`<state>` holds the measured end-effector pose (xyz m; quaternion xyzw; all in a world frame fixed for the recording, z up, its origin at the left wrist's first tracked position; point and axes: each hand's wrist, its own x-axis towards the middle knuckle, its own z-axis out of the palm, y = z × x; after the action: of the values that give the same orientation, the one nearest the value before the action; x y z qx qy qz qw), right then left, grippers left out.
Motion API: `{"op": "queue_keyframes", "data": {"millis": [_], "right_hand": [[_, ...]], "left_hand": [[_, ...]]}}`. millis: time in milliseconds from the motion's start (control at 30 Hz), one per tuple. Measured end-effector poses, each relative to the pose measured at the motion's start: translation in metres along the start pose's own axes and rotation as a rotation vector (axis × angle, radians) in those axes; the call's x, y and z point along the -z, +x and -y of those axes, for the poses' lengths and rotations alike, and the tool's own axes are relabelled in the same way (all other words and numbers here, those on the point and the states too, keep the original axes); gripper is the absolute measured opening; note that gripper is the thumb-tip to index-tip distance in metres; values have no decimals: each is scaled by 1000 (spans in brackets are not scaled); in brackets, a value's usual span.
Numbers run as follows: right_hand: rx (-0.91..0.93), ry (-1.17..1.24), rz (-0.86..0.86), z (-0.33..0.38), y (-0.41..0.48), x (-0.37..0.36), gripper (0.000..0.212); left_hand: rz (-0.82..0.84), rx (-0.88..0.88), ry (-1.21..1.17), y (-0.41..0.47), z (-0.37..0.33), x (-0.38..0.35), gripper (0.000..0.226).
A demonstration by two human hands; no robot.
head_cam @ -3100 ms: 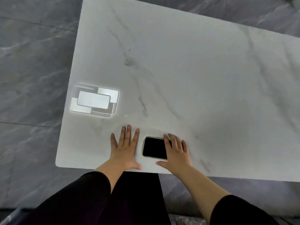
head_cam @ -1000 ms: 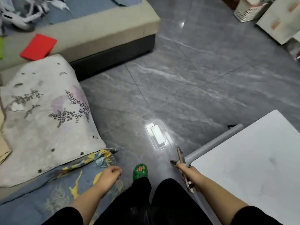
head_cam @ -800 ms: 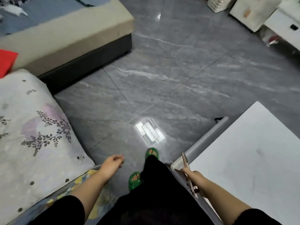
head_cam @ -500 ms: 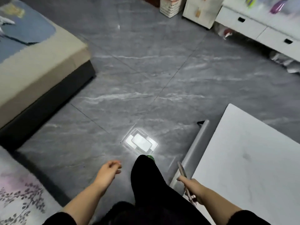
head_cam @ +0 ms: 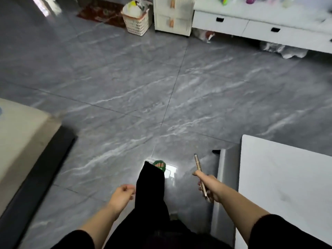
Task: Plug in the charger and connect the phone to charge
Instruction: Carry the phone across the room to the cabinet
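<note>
Head view: right hand (head_cam: 209,186) clamps the phone (head_cam: 200,174) edge-on, most of it jutting ahead of the grip, likely for carrying; left hand (head_cam: 122,194) loosely curled, holding nothing; no charger visible.

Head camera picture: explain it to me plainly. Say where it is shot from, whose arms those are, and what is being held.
No machine is here. The camera sits on a person's head and looks forward and down, so the arms rising from the bottom edge are the wearer's own. The right hand grips a phone, seen edge-on. The left hand is loosely curled and holds nothing. Between them is a black trouser leg ending in a green sandal on the grey tiled floor. The white table at right has nothing on the part that shows. At the far wall stand a white basket, a small drawer unit and a low white cabinet. No charger is visible.
</note>
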<state>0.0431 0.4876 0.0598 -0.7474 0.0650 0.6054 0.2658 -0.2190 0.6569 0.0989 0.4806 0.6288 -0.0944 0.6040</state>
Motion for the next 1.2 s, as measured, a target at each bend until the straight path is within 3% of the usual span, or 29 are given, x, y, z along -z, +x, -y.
{"op": "queue_keyframes", "data": {"millis": [100, 300, 633, 833, 1033, 1200], "right_hand": [[-8, 74, -45, 30, 14, 17, 49], [-80, 274, -218, 52, 26, 63, 44], [-272, 439, -267, 88, 56, 171, 44], [-227, 476, -220, 165, 93, 275, 55], [-147, 561, -293, 264, 131, 387, 66], [-155, 592, -300, 329, 162, 478, 75]], "left_hand": [[19, -63, 116, 41, -71, 1, 12], [164, -163, 320, 107, -214, -31, 24], [296, -260, 451, 192, -412, -170, 10], [303, -242, 585, 223, -496, -241, 16], [293, -187, 639, 263, -583, -298, 13], [339, -127, 711, 309, -674, -354, 24]]}}
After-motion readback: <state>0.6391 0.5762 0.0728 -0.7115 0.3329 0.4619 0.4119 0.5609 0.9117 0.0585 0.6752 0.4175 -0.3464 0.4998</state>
